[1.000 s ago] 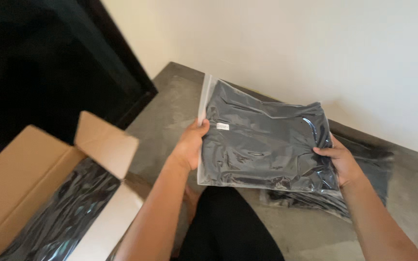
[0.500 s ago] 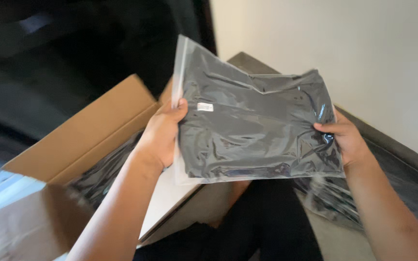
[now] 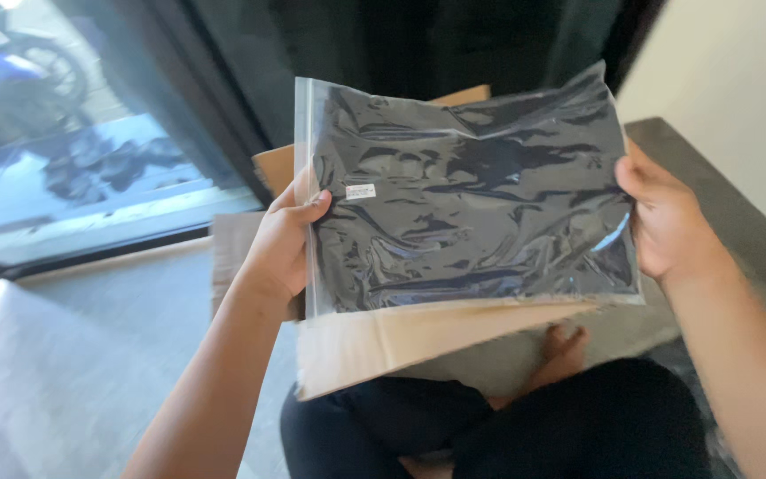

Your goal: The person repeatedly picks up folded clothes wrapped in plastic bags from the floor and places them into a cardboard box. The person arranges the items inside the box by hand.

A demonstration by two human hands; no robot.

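I hold a clear plastic bag [image 3: 472, 195] with a folded black garment inside, lifted flat in front of me. My left hand [image 3: 284, 239] grips its left edge beside a small white label. On the bag's right edge, my right hand [image 3: 662, 222] pinches the plastic. The bag hangs above an open brown cardboard box [image 3: 383, 341], whose near flap shows just below the bag. Most of the box's inside is hidden behind the bag.
My crossed legs in black trousers [image 3: 525, 426] and a bare foot [image 3: 565, 350] sit below the box. A grey ledge [image 3: 738, 222] runs along a cream wall at right. A glass door [image 3: 90, 151] stands at left, with pale floor [image 3: 64, 372] beneath.
Both hands have carried the bagged garment leftward from the grey ledge to above the cardboard box. The view has swung left, bringing the glass door and floor into sight.
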